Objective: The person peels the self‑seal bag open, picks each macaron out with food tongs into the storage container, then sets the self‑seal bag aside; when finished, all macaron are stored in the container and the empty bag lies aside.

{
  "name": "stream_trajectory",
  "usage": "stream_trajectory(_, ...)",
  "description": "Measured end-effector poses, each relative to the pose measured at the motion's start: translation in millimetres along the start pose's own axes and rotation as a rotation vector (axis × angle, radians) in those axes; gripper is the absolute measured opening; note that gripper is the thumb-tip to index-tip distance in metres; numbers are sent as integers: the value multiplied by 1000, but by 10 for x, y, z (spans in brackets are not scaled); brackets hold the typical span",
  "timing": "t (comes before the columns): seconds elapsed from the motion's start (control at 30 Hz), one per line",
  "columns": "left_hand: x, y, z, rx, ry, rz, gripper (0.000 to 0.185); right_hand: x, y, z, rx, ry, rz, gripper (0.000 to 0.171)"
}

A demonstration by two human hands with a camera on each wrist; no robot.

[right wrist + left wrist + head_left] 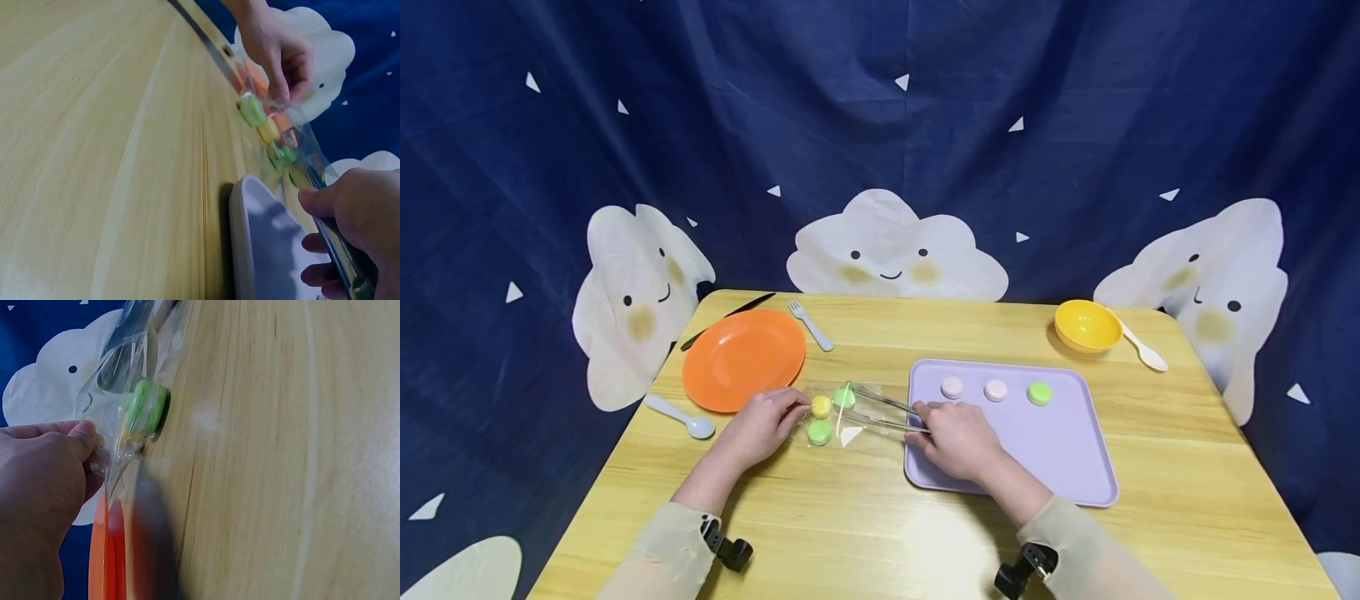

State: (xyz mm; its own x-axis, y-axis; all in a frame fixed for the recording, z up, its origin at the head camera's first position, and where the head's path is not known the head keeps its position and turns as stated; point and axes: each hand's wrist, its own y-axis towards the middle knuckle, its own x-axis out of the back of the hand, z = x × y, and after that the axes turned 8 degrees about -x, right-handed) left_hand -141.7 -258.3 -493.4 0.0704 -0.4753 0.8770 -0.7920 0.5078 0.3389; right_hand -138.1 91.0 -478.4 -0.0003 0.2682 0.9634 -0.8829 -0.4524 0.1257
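My left hand (771, 423) pinches the edge of a clear plastic bag (868, 435) at its left side. Inside the bag lie a yellow macaron (822, 407) and two green macarons, one lower (819, 432) and one farther back (844, 396). My right hand (958, 439) holds metal tongs (887, 423) over the left edge of the lilac tray (1045, 450); their arms reach into the bag, with the tips by the farther green macaron. In the left wrist view, thumb and finger grip the film beside a green macaron (145, 407).
Two pale pink macarons (952, 387) and a green one (1040, 392) sit in a row on the tray. An orange plate (745, 360), a fork (810, 325), a black knife (727, 320) and a spoon (682, 417) lie left. A yellow bowl (1087, 326) and white spoon (1144, 347) are back right.
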Motion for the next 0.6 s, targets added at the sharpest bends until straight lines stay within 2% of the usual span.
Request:
stream_trajectory(0.33,-19,-1,-4,-14,0,3,8,-5,38,19,-31,37,23,25)
stream_trajectory(0.47,-22,1,1,-4,-5,4,8,60,22,-47,-41,94,41,23)
stream_trajectory(0.6,-16,-1,12,14,-2,4,8,169,-23,-151,-47,100,38,22)
